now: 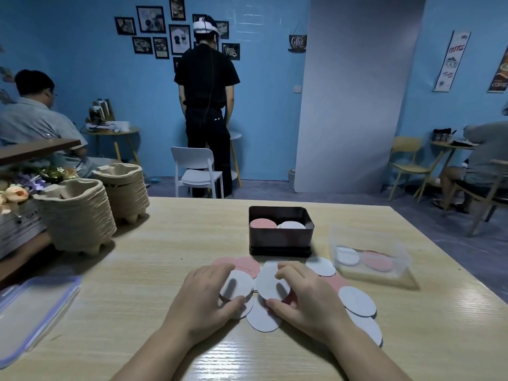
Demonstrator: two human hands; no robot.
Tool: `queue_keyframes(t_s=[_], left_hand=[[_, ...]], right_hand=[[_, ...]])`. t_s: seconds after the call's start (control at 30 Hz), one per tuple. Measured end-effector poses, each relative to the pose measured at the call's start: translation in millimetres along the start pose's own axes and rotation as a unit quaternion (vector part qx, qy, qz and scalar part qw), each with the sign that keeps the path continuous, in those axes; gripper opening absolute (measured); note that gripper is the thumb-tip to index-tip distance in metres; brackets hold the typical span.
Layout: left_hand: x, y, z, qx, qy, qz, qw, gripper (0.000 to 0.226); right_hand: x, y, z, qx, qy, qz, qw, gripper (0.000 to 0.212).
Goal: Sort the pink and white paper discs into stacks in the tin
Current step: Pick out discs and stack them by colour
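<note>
Blue café room, wooden bench [170, 243]. Left hand [203, 295] pinches a white disc [236, 284], and right hand [305, 298] pinches a second white disc [272, 281], thumb and fingers [291, 270] curled round each. Tin [279, 239] sits straight ahead, beyond the loose pile [357, 301]. Its white stack [291, 224] is on the right, nearer the right hand.

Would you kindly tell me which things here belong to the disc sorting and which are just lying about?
Job: tin, white discs, pink discs, left hand, right hand (each gripping a white disc), likely clear tub.
Lying about: pulp trays, flowers, plastic lid.
</note>
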State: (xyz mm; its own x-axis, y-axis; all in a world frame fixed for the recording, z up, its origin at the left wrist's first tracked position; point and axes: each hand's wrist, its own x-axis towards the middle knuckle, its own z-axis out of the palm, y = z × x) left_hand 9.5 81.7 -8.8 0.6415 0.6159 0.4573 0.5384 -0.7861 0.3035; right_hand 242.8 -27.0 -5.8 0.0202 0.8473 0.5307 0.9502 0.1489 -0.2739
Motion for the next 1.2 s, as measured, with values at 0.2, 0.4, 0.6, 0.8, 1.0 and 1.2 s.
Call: queue_keyframes(t_s=[0.2,0.4,0.6,0.8,1.0,1.2], left_hand=[[-1.9,-0.6,1.8,-0.007,0.078,0.055,0.995,0.054],[-0.7,0.5,9.4,-0.033,0.041,0.113,0.992,0.05],[-0.3,-1.3,6.9,-0.018,0.002,0.156,0.988,0.034],[-3.4,-2.0,7.6,-0.054,0.014,0.149,0.987,0.047],[-2.9,-3.3,10.1,-0.097,0.05,0.122,0.987,0.031],[-3.4,1.3,7.2,-0.075,0.049,0.142,0.986,0.009]], right_hand=[[-1.2,1.4,1.3,0.005,0.019,0.007,1.0,0.043],[-2.7,-5.8,-1.4,0.014,0.02,-0.063,0.998,0.045],[-0.6,-14.5,2.7,0.02,0.034,-0.117,0.992,0.05],[-1.4,-13.9,0.7,0.039,0.044,-0.124,0.991,0.044],[-4.0,-5.8,-1.9,0.065,0.071,-0.112,0.989,0.042],[-2.4,-8.9,1.5,0.067,0.061,-0.117,0.989,0.04]])
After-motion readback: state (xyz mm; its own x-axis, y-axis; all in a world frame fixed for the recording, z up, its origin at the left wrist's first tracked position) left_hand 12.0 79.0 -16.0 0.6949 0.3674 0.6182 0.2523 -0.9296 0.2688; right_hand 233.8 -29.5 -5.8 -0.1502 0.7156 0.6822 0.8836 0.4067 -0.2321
